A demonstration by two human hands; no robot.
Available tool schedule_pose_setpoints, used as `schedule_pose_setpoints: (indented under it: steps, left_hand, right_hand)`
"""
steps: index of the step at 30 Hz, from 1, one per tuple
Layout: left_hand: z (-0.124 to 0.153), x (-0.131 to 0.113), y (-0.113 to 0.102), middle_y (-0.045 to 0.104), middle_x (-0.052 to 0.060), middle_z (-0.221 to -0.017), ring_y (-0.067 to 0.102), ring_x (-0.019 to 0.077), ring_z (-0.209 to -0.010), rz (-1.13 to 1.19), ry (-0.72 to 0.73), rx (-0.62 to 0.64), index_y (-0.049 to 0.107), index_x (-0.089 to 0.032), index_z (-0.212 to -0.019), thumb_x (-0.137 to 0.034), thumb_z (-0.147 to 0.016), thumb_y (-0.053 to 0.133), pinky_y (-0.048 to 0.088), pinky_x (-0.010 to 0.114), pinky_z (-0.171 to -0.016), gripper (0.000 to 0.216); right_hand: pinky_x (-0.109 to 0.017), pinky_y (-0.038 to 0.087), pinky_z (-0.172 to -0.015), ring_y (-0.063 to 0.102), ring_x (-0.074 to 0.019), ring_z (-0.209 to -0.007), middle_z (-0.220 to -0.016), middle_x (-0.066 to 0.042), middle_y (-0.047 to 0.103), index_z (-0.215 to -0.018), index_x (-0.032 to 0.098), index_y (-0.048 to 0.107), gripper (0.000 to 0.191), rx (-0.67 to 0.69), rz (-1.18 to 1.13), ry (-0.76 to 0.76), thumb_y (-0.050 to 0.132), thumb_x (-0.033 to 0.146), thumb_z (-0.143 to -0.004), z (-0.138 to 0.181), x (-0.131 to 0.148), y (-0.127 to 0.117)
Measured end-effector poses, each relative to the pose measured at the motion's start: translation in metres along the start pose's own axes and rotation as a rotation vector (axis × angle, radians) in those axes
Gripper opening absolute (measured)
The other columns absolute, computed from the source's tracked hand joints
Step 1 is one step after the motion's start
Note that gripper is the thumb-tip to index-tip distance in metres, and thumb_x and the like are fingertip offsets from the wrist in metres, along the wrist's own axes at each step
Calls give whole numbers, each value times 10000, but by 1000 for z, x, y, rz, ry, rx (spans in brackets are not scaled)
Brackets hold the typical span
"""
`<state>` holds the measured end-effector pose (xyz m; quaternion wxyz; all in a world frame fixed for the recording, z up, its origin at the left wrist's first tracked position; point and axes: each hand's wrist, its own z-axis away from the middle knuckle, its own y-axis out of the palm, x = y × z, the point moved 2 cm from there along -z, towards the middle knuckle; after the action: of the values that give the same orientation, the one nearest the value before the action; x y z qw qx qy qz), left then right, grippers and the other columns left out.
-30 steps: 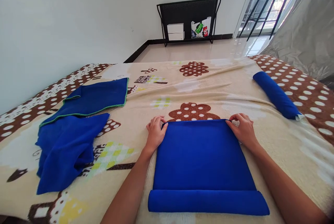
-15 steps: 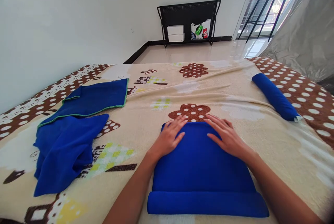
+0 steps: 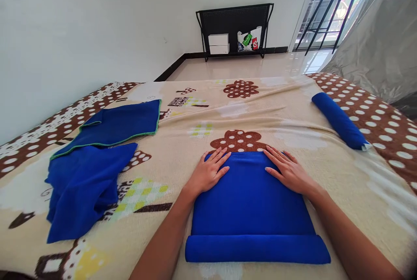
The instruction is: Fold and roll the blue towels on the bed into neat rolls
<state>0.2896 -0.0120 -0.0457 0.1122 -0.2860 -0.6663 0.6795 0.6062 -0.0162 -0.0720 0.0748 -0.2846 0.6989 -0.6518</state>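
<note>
A blue towel (image 3: 250,201) lies flat in front of me, its near edge rolled into a thick tube (image 3: 257,248). My left hand (image 3: 210,169) rests flat on its far left corner, fingers stretched out. On the far right corner lies my right hand (image 3: 286,169), fingers extended and the thumb pointing inward. Neither hand grips the cloth. Off to the right is a rolled blue towel (image 3: 340,121) with a pale tip at its near end. To the left, a crumpled blue cloth (image 3: 84,188) lies partly under a folded blue cloth with green edging (image 3: 124,121).
A cream and brown patterned blanket (image 3: 260,115) covers the bed. Beyond it, a black metal rack (image 3: 234,19) holds white boxes (image 3: 219,44) and a printed bag (image 3: 250,40). A dark stool (image 3: 329,15) and a grey plastic-covered object (image 3: 374,41) stand at the right.
My right hand has slid slightly outward to the right along the towel's far edge. The left hand stays almost in place at its corner. The camera view has shifted a little.
</note>
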Motion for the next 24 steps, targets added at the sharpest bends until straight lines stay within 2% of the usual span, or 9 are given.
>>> schedule_pose_setpoints:
  steps: [4,8,10,12,15,17,19,21,24]
  left_hand:
    - [1,10,6,303,19,-1630,261,218,-1515,-20,-90,-50,307,-382,-1535,-529,-1024,319,196,540,-1216,532]
    - [10,22,5,378,52,-1596,325,246,-1489,-36,-196,-130,397,-354,-1496,-480,-1020,359,237,581,-1188,495]
    - [27,26,-4,438,106,-1556,383,278,-1457,-44,-268,-199,441,-298,-1475,-421,-1023,354,268,617,-1159,476]
    - [58,21,-18,464,150,-1531,402,292,-1445,-51,-330,-280,443,-241,-1471,-359,-1025,336,302,618,-1140,474]
    - [123,-14,-37,504,105,-1506,425,243,-1430,-37,-281,-405,469,-266,-1435,-284,-1004,386,379,501,-1131,439]
    - [163,-52,-41,600,61,-1405,508,231,-1358,-15,-79,-456,519,-317,-1384,-179,-951,460,431,448,-1099,458]
    - [191,-87,-34,658,55,-1320,571,236,-1285,-61,85,-405,511,-305,-1407,-92,-875,484,474,416,-1055,573]
    - [203,-111,-20,687,71,-1267,617,244,-1215,-122,133,-369,491,-254,-1438,-57,-818,466,501,403,-1009,651]
    - [198,-120,1,702,85,-1227,643,244,-1144,-149,62,-391,504,-216,-1422,-41,-801,433,496,410,-980,649]
  right_hand:
    - [-529,204,-1228,222,-211,-1505,-1612,-10,269,-1585,360,163,644,-10,5,34,326,596,-1008,2,-8,3]
    - [-507,207,-1228,274,-206,-1488,-1599,-37,305,-1567,345,256,616,-57,8,77,316,597,-1007,6,-15,4]
    - [-528,232,-1212,310,-223,-1475,-1581,-65,344,-1544,316,330,595,-98,7,119,301,581,-1012,19,-21,-1]
    - [-564,286,-1174,351,-257,-1455,-1559,-99,381,-1514,275,396,580,-144,3,165,291,555,-1017,42,-24,-12]
    - [-540,370,-1121,424,-264,-1412,-1536,-88,426,-1473,282,446,507,-221,-27,186,319,478,-1023,97,-8,-31]
    - [-470,410,-1093,476,-238,-1369,-1491,-38,490,-1432,341,482,437,-282,-77,116,404,398,-1006,137,18,-39]
    - [-435,435,-1043,522,-239,-1313,-1425,-16,552,-1425,376,483,470,-295,-74,3,499,317,-959,173,48,-38]
    - [-424,440,-999,567,-248,-1243,-1368,-22,594,-1459,360,453,564,-277,6,-85,551,271,-911,196,71,-29]
    - [-421,419,-975,595,-248,-1182,-1342,-43,612,-1482,291,429,621,-260,110,-112,553,234,-877,208,83,-10]
